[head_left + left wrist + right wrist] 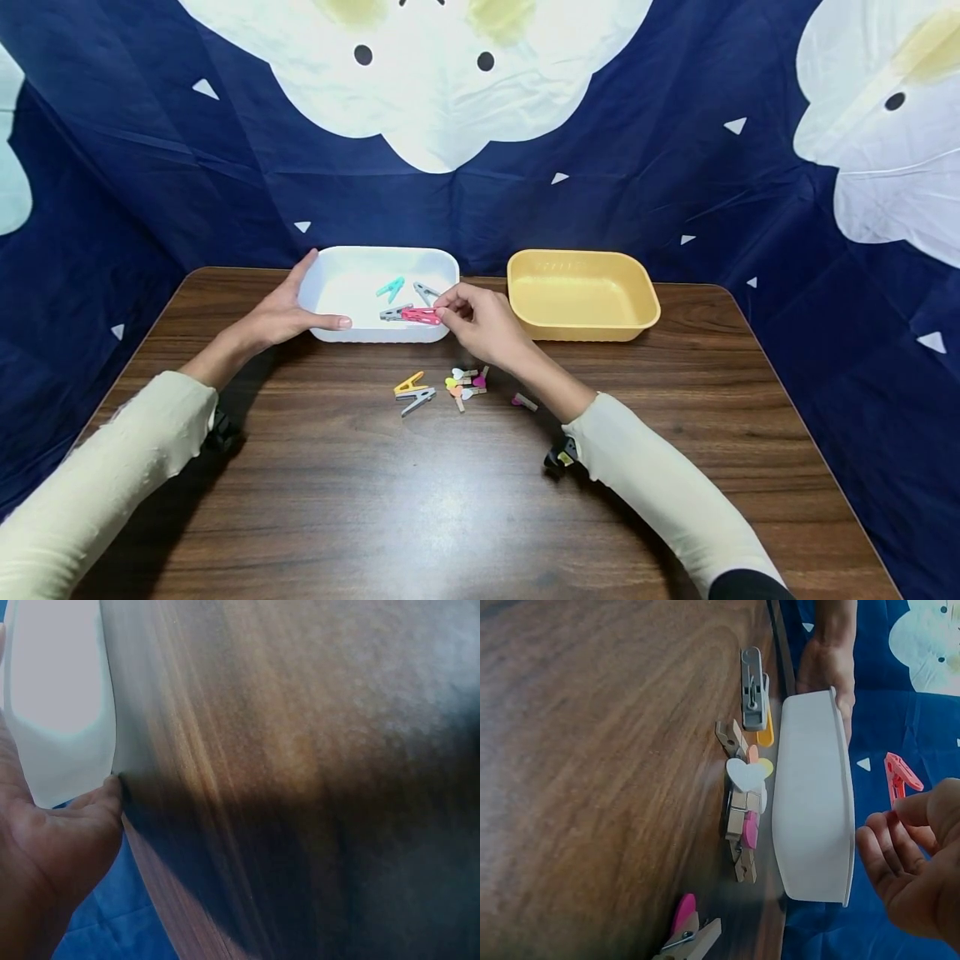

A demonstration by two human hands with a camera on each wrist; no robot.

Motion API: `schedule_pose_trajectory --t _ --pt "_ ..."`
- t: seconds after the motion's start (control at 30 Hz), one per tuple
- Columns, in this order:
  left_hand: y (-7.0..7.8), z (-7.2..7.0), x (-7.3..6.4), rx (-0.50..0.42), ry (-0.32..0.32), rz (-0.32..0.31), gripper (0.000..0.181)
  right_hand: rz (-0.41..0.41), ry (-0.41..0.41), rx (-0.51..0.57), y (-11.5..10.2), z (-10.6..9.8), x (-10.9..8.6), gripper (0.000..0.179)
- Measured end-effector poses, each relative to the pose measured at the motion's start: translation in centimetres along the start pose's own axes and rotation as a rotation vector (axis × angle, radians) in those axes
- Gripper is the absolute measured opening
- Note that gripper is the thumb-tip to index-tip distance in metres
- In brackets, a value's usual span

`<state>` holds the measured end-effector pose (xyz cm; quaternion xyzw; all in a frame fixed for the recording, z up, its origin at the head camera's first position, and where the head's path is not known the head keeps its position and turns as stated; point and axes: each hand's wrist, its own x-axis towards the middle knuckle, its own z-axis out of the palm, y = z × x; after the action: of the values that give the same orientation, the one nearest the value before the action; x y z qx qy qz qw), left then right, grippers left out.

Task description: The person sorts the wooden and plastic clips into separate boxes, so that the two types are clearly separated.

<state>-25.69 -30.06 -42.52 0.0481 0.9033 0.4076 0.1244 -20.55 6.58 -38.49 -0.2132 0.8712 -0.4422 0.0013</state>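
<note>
A pink plastic clothespin (422, 316) is pinched between the thumb and fingertips of my right hand (480, 321), above the front right part of a white plastic tray (378, 335). In the right wrist view that clothespin (898, 776) shows past the tray's rim. Inside the tray are a teal clothespin (391, 288), a grey clothespin (426, 292) and another grey one (393, 312), partly overlapped by the pink. My left hand (283, 312) spreads around the tray's left end, its thumb extended along the front wall and its fingers at the back left corner.
A yellow tray (583, 332) stands right of the white one. On the wooden table (450, 500) in front lie a yellow clothespin (409, 383), a grey clothespin (416, 400), a cluster of small wooden heart pegs (463, 382) and one peg apart (527, 402). Blue curtain (450, 208) hangs behind.
</note>
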Motion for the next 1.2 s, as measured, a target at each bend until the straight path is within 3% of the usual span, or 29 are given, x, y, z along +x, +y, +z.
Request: schedule_pose_trajectory --t 0.5,1.2 --pt "-0.4 0.0 -0.3 0.003 0.004 -0.003 0.151 0.023 0.068 -0.03 0.7 0.5 3.2 0.011" --pt "0.0 0.0 -0.2 -0.003 0.01 0.011 0.151 0.077 0.047 -0.083 0.2 1.1 6.4 0.012"
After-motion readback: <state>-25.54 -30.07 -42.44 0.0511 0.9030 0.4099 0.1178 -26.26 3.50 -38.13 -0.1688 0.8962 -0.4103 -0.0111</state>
